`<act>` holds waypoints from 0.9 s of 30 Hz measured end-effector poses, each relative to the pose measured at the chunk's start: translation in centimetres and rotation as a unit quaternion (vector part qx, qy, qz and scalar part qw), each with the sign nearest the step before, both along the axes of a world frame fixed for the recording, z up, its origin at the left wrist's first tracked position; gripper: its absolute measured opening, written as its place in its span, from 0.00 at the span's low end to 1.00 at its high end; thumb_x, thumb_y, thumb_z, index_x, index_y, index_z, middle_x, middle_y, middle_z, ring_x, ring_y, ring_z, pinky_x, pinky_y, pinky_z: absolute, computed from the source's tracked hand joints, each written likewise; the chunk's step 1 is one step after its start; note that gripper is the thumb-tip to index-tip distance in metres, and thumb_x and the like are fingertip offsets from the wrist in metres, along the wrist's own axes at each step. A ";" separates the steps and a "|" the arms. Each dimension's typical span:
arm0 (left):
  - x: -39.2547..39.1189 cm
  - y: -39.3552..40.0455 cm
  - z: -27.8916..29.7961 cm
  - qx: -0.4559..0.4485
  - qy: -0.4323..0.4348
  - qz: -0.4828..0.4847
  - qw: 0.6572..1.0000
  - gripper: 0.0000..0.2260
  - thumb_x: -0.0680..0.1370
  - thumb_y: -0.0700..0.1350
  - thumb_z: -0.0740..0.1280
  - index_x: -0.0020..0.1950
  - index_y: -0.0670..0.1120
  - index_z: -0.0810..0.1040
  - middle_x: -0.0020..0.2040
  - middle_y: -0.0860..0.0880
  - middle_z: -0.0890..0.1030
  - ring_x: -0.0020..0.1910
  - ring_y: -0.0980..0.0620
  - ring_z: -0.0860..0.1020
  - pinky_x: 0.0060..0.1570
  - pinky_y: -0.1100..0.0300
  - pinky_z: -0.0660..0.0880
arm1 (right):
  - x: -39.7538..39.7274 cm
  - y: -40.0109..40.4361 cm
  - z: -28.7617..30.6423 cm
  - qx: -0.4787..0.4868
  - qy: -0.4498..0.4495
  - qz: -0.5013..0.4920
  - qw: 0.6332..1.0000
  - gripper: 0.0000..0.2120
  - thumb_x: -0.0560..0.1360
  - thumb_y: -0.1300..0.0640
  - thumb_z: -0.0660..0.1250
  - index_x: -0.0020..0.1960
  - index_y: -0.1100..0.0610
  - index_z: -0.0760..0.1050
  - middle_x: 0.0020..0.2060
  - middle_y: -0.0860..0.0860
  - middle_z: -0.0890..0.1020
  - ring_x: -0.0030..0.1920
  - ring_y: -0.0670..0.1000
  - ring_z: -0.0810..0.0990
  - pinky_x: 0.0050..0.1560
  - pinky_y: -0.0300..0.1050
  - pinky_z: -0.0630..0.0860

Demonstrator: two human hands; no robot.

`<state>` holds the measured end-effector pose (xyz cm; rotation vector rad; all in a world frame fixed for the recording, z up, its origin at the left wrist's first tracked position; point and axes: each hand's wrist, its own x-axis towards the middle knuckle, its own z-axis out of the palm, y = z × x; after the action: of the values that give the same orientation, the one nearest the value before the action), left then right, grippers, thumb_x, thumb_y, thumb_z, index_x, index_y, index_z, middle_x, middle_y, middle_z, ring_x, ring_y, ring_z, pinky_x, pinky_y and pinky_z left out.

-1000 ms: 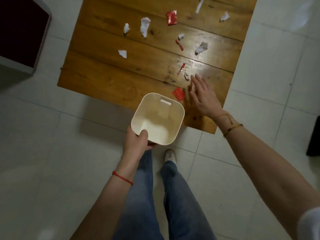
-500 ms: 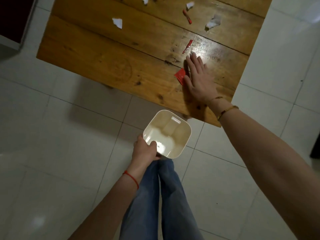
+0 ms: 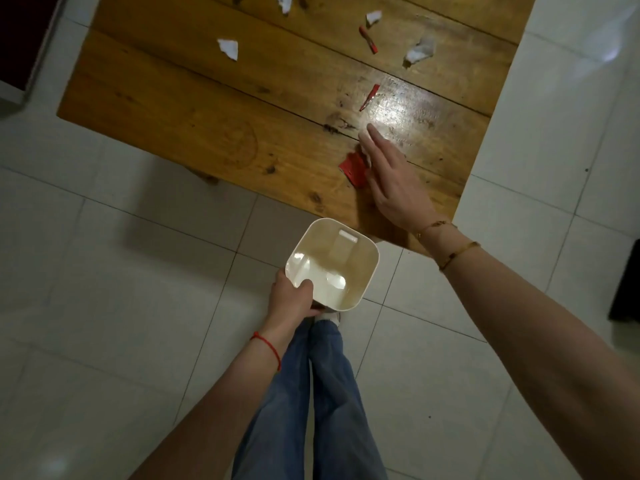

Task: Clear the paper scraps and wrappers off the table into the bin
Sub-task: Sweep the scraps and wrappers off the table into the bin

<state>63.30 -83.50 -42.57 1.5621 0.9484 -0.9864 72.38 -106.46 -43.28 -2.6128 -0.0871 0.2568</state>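
My left hand (image 3: 292,299) grips the near rim of a cream plastic bin (image 3: 334,265), held just below and in front of the wooden table's (image 3: 194,116) near edge. The bin looks empty. My right hand (image 3: 391,178) lies flat on the table with fingers together, its edge against a red wrapper (image 3: 353,168) close to the near edge. Farther back lie a thin red strip (image 3: 369,97), another red scrap (image 3: 367,39), a white paper piece (image 3: 228,48) and a crumpled white scrap (image 3: 419,51).
More white scraps (image 3: 373,17) sit at the top edge of the view. White tiled floor (image 3: 104,271) surrounds the table. A dark cabinet (image 3: 20,39) stands at the far left. My legs in blue jeans (image 3: 311,393) are below the bin.
My right hand has slid toward the near table edge, pushing the red wrapper along. The bin has dropped from table level to below the edge.
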 end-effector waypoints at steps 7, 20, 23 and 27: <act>-0.1 -0.3 -0.2 0.010 -0.003 0.016 1.000 0.23 0.74 0.34 0.59 0.69 0.43 0.66 0.63 0.41 0.75 0.58 0.35 0.78 0.38 0.48 0.83 | 6.0 -1.5 -0.6 -0.046 0.032 -0.032 0.998 0.27 0.85 0.51 0.50 0.81 0.57 0.47 0.81 0.54 0.49 0.80 0.55 0.47 0.80 0.50 0.46; 0.0 -0.1 0.0 0.014 -0.002 -0.003 1.000 0.24 0.74 0.35 0.60 0.70 0.44 0.65 0.65 0.41 0.73 0.58 0.35 0.78 0.37 0.48 0.83 | 0.3 -0.1 -1.1 -0.056 0.039 0.125 0.990 0.25 0.85 0.49 0.49 0.80 0.55 0.53 0.80 0.52 0.53 0.80 0.53 0.47 0.80 0.52 0.46; 0.1 0.3 0.0 0.019 -0.005 -0.011 1.000 0.24 0.74 0.34 0.59 0.70 0.43 0.66 0.65 0.40 0.74 0.57 0.35 0.79 0.38 0.45 0.83 | -0.8 -0.3 -1.2 -0.032 0.021 0.087 0.995 0.25 0.85 0.50 0.51 0.80 0.54 0.53 0.81 0.51 0.52 0.80 0.52 0.46 0.80 0.50 0.45; 0.6 1.6 -0.8 0.031 -0.010 -0.012 0.999 0.23 0.76 0.35 0.58 0.71 0.41 0.65 0.66 0.39 0.73 0.58 0.35 0.79 0.44 0.42 0.82 | 0.4 -0.2 -1.0 -0.007 0.046 0.026 0.999 0.26 0.85 0.48 0.49 0.81 0.53 0.49 0.81 0.50 0.50 0.80 0.51 0.44 0.80 0.49 0.44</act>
<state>63.85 -81.87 -43.33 1.6357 0.9562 -0.9651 72.81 -106.61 -44.31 -2.6117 -0.1226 0.3965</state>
